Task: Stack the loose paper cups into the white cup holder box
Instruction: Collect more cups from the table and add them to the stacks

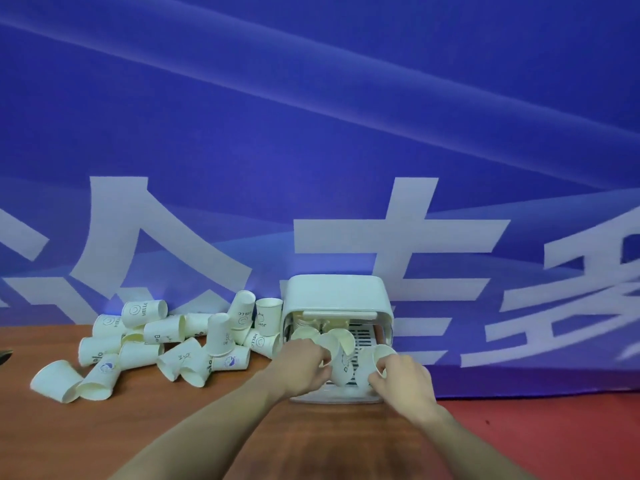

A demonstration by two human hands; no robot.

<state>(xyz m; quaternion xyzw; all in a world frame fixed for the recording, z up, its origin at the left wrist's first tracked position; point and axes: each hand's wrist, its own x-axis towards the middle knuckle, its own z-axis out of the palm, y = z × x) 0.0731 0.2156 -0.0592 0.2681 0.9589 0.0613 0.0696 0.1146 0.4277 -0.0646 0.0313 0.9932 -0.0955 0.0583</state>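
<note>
Both hands grip paper cups at the white box: left hand, right hand — "HELLO" cups lie left of it.

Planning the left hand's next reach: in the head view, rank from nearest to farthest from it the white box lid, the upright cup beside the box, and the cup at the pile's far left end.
1. Upright cup, just left of the box.
2. White box lid, behind the left hand.
3. Far-left cup, lying at the pile's end.
</note>
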